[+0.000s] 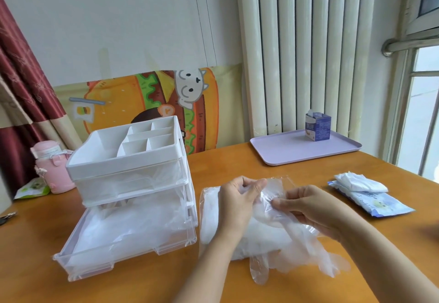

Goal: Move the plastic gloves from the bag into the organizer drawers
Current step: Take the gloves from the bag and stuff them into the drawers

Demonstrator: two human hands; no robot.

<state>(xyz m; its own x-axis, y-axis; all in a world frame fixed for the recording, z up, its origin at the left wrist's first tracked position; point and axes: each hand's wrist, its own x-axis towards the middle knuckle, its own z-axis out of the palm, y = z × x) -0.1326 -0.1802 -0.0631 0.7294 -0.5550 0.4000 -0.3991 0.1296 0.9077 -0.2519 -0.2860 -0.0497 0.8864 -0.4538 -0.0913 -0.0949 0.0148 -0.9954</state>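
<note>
Head view. Step, judged: extraction; left hand (234,204) fingers curled on bag (209,210) mouth, centre frame; right hand (308,206) pinches plastic gloves (297,252), heaped lower centre. bottom drawer (95,264) open, lower left. Next, likely: free batch, carry into drawer.

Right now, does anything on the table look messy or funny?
Yes: plastic gloves spill loose from the bag onto the table, and the organizer's bottom drawer sticks out, holding crumpled plastic.
</note>
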